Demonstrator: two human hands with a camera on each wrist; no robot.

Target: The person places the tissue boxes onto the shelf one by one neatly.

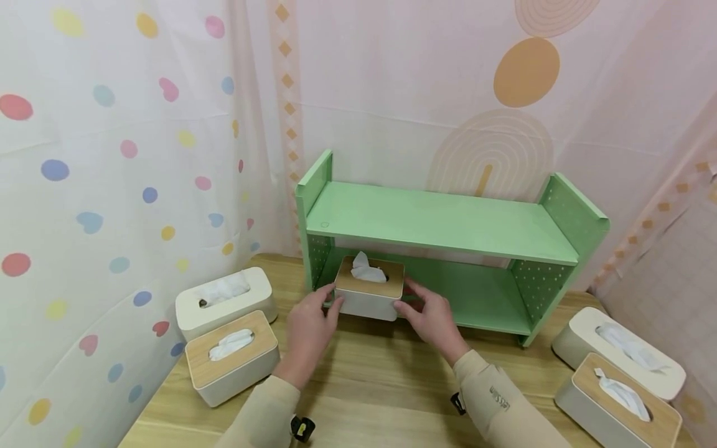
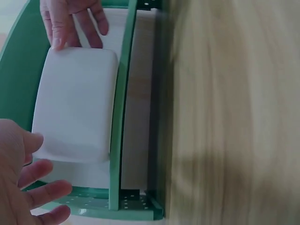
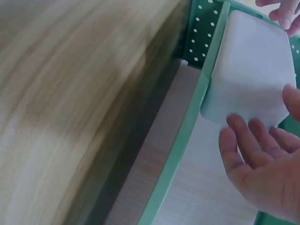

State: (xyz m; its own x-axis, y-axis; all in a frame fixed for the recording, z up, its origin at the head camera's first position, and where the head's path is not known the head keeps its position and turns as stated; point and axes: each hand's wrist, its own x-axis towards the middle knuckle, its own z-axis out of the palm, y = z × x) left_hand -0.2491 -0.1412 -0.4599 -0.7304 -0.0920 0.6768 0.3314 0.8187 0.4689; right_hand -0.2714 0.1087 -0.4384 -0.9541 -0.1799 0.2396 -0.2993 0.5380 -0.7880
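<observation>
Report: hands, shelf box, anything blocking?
Left hand, right hand at opposite ends of white rectangular wood-topped tissue box. Box lower-left in green rectangular two-tier shelf. No obstruction seen.

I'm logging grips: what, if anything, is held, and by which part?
The wood-topped tissue box at the green shelf, by its two short ends, between left hand and right hand.
</observation>
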